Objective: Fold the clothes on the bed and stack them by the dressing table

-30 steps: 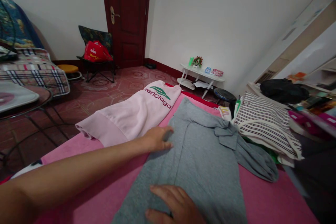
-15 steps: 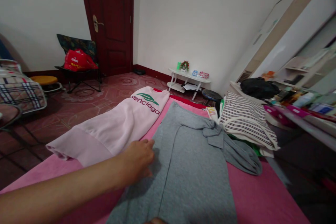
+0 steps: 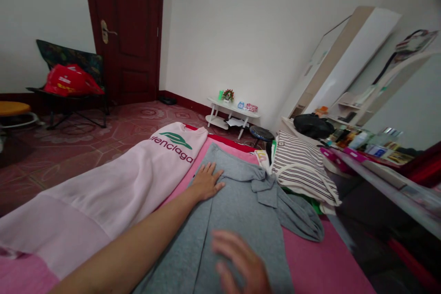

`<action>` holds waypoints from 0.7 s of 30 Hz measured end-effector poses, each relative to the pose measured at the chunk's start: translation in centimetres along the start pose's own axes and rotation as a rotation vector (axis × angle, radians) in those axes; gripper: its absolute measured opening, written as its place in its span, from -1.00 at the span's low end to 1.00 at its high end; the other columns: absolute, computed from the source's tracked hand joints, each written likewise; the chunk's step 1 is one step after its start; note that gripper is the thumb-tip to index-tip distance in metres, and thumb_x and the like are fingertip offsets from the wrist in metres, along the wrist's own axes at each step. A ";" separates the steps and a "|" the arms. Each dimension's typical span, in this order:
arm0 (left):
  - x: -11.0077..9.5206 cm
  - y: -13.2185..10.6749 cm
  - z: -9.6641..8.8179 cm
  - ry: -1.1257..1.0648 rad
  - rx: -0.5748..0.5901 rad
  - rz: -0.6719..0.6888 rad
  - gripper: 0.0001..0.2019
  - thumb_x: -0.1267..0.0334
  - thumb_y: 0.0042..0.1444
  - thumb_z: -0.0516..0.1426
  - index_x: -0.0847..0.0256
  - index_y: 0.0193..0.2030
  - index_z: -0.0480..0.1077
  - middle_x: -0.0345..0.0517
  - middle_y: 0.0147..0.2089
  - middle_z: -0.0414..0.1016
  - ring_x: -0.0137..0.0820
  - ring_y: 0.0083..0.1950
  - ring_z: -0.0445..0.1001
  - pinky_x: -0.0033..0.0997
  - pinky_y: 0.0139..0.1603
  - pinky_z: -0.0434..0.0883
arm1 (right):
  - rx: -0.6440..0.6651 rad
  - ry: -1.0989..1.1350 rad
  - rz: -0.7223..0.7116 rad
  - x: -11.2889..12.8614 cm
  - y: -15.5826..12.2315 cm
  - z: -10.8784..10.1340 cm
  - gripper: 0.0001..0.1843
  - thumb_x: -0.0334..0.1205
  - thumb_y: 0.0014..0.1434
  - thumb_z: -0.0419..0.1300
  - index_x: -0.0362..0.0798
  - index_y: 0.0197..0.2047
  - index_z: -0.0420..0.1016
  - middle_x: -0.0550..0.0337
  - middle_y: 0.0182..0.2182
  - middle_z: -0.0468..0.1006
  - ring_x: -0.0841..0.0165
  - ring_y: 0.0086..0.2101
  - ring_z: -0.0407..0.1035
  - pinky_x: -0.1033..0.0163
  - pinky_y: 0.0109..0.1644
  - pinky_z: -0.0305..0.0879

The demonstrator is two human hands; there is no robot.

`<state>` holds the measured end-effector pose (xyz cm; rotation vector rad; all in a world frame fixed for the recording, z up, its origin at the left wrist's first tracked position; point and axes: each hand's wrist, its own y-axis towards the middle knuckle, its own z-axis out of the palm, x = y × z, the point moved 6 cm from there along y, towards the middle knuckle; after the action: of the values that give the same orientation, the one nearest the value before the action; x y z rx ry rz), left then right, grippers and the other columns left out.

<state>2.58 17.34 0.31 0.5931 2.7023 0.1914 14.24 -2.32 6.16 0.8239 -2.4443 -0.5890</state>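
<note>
A grey long-sleeved top lies spread over the pink bedding, one sleeve bunched and trailing to the right. My left hand rests flat on its upper left part, fingers spread. Nearer to me, my right hand hovers over or touches the lower middle of the top; its fingers are apart, slightly curled and blurred, with nothing in them. To the left lies a pale pink sweatshirt with a green and dark red print. A folded striped garment tops a pile of clothes at the right.
The pink bedding shows at the right. Beyond it stand a low white table and a dark round stool. A cluttered dressing table runs along the right. A folding chair with a red bag is by the dark red door.
My left hand has moved up the grey top and flattened on it. My right hand has risen into view from the bottom edge. The view has turned slightly right.
</note>
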 end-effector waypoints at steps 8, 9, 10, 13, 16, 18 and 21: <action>0.2 -0.2 0.0 -0.011 -0.054 0.008 -0.39 -0.17 0.25 -0.12 0.09 0.33 0.18 0.15 0.42 -0.03 -0.02 0.42 -0.06 0.05 0.35 -0.12 | -0.132 -0.568 0.382 -16.7 6.8 -7.7 -0.42 -0.35 0.09 0.08 -0.11 0.21 0.22 -0.12 0.18 0.21 0.12 -0.05 0.36 0.08 -0.14 0.38; 0.2 -0.2 0.0 -0.014 -0.058 0.009 -0.39 -0.17 0.25 -0.12 0.09 0.33 0.18 0.16 0.42 -0.03 -0.03 0.42 -0.07 0.04 0.35 -0.12 | -0.064 -0.624 0.364 -17.4 7.2 -7.6 -0.53 -0.34 0.07 0.10 -0.09 0.10 0.34 -0.09 0.14 0.27 0.10 -0.02 0.33 0.11 -0.15 0.36; 0.2 -0.2 0.0 -0.017 -0.061 0.009 -0.39 -0.17 0.25 -0.13 0.10 0.33 0.18 0.16 0.42 -0.03 -0.03 0.42 -0.07 0.04 0.35 -0.12 | -0.006 -0.652 0.335 -17.9 7.7 -7.4 -0.66 -0.32 0.07 0.12 -0.07 -0.05 0.44 -0.05 0.09 0.32 0.10 0.01 0.30 0.13 -0.15 0.34; 0.4 -0.3 0.0 -0.034 -0.062 0.009 -0.39 -0.18 0.25 -0.12 0.09 0.32 0.18 0.15 0.42 -0.03 -0.02 0.42 -0.08 0.05 0.34 -0.11 | 0.021 -0.558 0.284 -18.2 8.9 -7.5 -0.91 -0.24 0.04 0.15 -0.04 -0.40 0.46 0.04 -0.11 0.47 0.15 -0.06 0.32 0.17 -0.12 0.27; 0.6 -0.2 0.1 -0.089 -0.066 0.008 -0.40 -0.17 0.24 -0.10 0.09 0.31 0.19 0.12 0.42 -0.04 -0.03 0.42 -0.09 0.05 0.35 -0.14 | -0.153 -0.264 0.451 -18.3 10.1 -8.8 -0.81 -0.12 0.04 0.11 -0.03 -0.51 0.36 0.21 -0.49 0.45 0.27 -0.37 0.34 0.24 -0.31 0.21; 0.7 -0.1 0.1 -0.176 -0.080 0.004 -0.42 -0.14 0.24 -0.07 0.11 0.29 0.23 0.13 0.42 -0.03 -0.02 0.42 -0.10 0.05 0.35 -0.18 | -0.321 0.017 0.597 -18.3 10.4 -9.3 -0.76 -0.05 0.04 0.09 -0.02 -0.53 0.30 0.33 -0.63 0.31 0.36 -0.52 0.24 0.29 -0.46 0.11; 1.0 0.0 0.0 -0.310 -0.106 -0.004 -0.46 -0.08 0.25 -0.05 0.18 0.24 0.31 0.17 0.40 0.02 0.00 0.42 -0.08 0.05 0.35 -0.19 | -0.505 0.490 0.749 -18.0 10.4 -8.3 -0.75 -0.02 -0.07 0.19 -0.03 -0.51 0.33 0.37 -0.66 0.31 0.40 -0.58 0.22 0.32 -0.50 0.13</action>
<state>1.70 17.74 -0.01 0.5375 2.3784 0.2205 26.95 14.87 12.67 -0.1564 -1.8242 -0.5754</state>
